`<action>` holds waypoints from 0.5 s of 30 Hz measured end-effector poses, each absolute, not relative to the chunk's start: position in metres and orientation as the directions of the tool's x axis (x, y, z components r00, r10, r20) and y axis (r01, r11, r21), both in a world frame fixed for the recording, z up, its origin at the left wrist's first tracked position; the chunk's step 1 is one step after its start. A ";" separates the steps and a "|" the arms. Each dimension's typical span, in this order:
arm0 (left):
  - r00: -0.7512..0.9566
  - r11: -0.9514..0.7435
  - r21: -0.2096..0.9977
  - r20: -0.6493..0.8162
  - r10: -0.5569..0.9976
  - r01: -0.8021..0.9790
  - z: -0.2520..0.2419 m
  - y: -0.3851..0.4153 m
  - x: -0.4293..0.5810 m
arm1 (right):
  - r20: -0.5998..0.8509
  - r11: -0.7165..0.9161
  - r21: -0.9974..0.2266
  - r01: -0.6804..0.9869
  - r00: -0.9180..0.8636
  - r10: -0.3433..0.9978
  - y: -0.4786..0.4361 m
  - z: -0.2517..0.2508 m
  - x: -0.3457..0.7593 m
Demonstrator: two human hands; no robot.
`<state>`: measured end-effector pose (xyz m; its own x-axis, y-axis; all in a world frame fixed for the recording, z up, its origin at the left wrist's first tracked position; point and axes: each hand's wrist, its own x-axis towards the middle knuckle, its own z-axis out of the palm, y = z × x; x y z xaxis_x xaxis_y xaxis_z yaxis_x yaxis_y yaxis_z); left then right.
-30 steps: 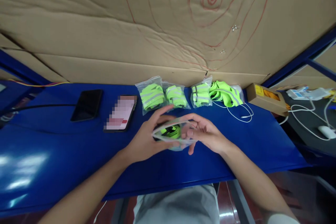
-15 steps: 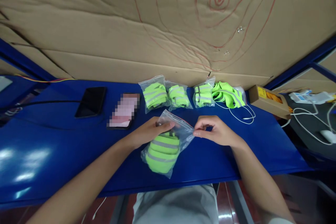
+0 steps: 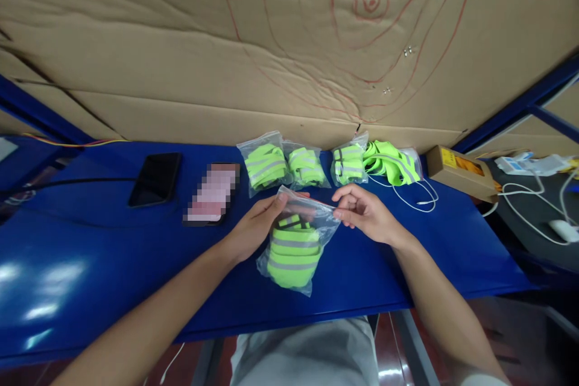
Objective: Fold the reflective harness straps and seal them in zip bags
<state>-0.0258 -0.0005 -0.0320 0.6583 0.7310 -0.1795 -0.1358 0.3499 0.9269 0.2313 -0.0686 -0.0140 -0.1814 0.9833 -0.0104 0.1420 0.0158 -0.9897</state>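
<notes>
A clear zip-lock bag point(image 3: 328, 226) hangs between my two hands above the front of the blue table. Inside it lies a folded neon-yellow reflective strap point(image 3: 294, 256) with grey stripes and a dark buckle part near the top. My left hand point(image 3: 260, 223) is closed on the bag's upper left corner, thumb in front and some fingers behind the plastic. At the upper right corner, my right hand point(image 3: 364, 214) pinches the bag's edge between thumb and fingers, its other fingers loosely curled.
Bagged neon straps point(image 3: 266, 166) stand in a row along the cardboard wall point(image 3: 181, 60). A loose strap point(image 3: 391, 163) and white cable lie beside a small cardboard box point(image 3: 461, 172). Left are a black phone point(image 3: 155, 179) and a phone with a blurred screen point(image 3: 212, 193).
The bag has shifted slightly right and up, and its front now faces me more squarely. My left hand has moved to the bag's corner; my right hand's fingers have loosened somewhat.
</notes>
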 end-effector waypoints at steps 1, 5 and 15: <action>0.653 0.360 0.922 -0.186 0.734 -0.142 -0.031 -0.002 -0.026 | -0.025 0.006 -0.987 0.158 -0.193 0.981 -0.068 -0.013 0.232; 0.607 0.382 0.911 -0.216 0.765 -0.158 -0.026 -0.006 -0.024 | -0.143 -0.098 -0.979 0.180 -0.262 0.955 -0.068 -0.011 0.233; 0.379 0.225 0.965 -0.158 0.912 -0.138 -0.034 -0.010 -0.015 | -0.059 -0.002 -0.933 0.359 -0.148 0.987 -0.070 -0.021 0.222</action>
<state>-0.0150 -0.0096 -0.0344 0.3786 0.9119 -0.1582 -0.1376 0.2245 0.9647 0.2220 -0.0697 -0.0205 -0.1481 0.9872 -0.0592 0.3589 -0.0022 -0.9334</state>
